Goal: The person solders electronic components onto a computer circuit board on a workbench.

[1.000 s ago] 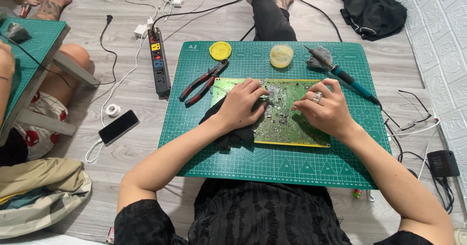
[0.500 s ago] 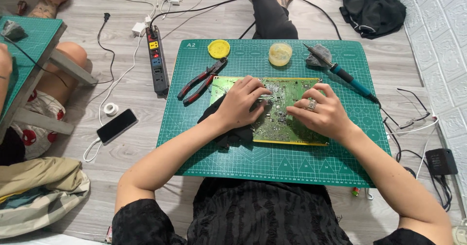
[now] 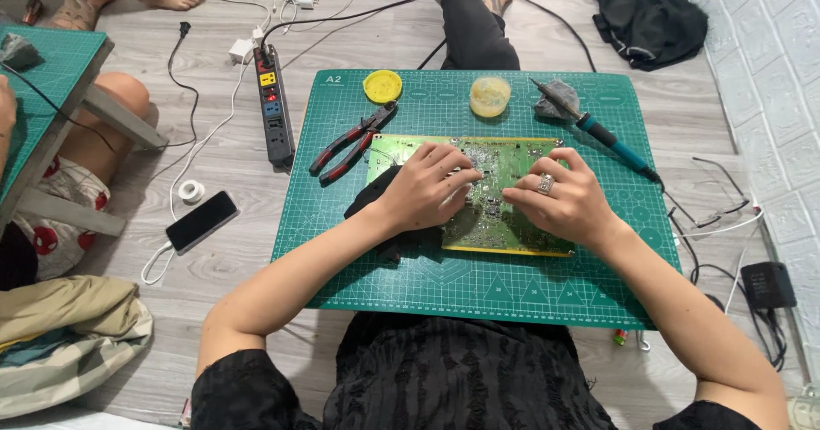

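A green circuit board point(image 3: 504, 225) lies flat on a green cutting mat point(image 3: 478, 293) over my lap. My left hand point(image 3: 423, 193) rests on the board's left half with its fingers curled, fingertips near the board's middle. A black cloth point(image 3: 376, 206) shows under its wrist. My right hand point(image 3: 562, 201), with a ring on one finger, presses on the right half, and its fingertips point toward the left hand's. Whether a small part sits between the fingertips is hidden.
On the mat lie red-and-black pliers point(image 3: 350, 144), a yellow lid point(image 3: 382, 86), a pale round tub point(image 3: 489, 96) and a teal-handled soldering iron point(image 3: 602, 133). A power strip point(image 3: 275, 114), a phone point(image 3: 202, 222) and cables lie on the floor to the left. Another person sits at far left.
My right hand has slid a little left toward the board's middle. My left hand stays on the board. The view has shifted slightly.
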